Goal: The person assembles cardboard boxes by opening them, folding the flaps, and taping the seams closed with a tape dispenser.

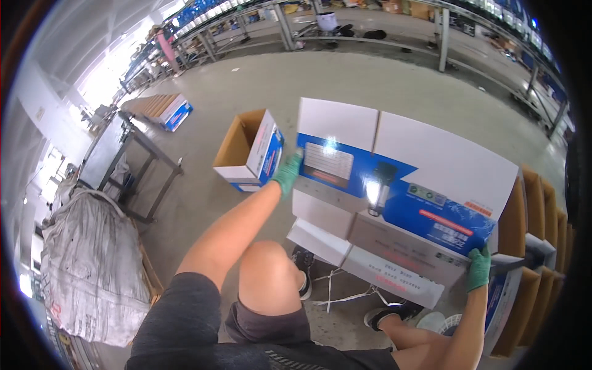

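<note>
A large unfolded cardboard carton (pixel 394 179), white with blue printed bands, is held up in front of me with its flaps spread. My left hand (pixel 288 174), in a green glove, grips its left edge, the fingers partly hidden behind the board. My right hand (pixel 479 269), gloved the same way, closes on the lower right edge. The carton's lower panels hang tilted above the floor, close to my knees. Just left of my left hand stands an opened-up carton (pixel 239 145), brown inside, with its top open.
More cartons (pixel 533 209) stand in rows at my right. At the left are a metal table (pixel 111 148) and a large pale woven sack (pixel 92 265). Further off lies a row of cartons (pixel 157 110). White straps (pixel 330 290) lie by my feet. A long workbench (pixel 287 31) spans the back; a person (pixel 165 46) stands far left.
</note>
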Available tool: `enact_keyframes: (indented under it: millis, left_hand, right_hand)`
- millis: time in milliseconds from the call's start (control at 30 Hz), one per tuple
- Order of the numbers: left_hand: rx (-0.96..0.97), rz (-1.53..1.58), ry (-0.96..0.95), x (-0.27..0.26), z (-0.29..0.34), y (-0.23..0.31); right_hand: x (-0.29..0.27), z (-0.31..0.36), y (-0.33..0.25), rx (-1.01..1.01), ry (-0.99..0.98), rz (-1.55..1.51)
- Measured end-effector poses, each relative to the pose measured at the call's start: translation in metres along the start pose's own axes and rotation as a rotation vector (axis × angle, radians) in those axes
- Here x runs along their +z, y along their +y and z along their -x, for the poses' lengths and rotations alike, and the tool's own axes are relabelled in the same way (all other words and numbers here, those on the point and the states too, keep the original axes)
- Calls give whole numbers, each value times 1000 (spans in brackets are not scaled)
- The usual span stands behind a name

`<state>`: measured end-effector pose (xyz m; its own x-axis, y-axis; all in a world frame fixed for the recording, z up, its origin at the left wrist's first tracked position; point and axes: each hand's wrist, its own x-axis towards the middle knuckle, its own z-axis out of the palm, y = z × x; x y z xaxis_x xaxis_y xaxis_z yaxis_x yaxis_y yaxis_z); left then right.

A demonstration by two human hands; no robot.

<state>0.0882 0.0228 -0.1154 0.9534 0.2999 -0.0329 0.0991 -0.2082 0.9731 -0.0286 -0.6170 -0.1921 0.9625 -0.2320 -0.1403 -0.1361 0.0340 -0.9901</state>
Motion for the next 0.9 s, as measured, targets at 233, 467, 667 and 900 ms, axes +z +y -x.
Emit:
enact_keyframes:
  millis: [233, 467, 667, 900]
  left_hand:
    - [292, 316, 122, -2, 4, 111]
    - [77, 37, 435, 10, 37, 124]
    - [285, 202, 161, -3, 64, 116]
    - [343, 239, 81, -7, 73, 123]
  right_hand:
    - [0, 39, -103, -244, -117, -54]
    - [37, 109, -268, -307, -225, 676]
    - [99, 96, -323, 191, -649, 1217]
    - [118, 90, -316, 13, -412, 1439]
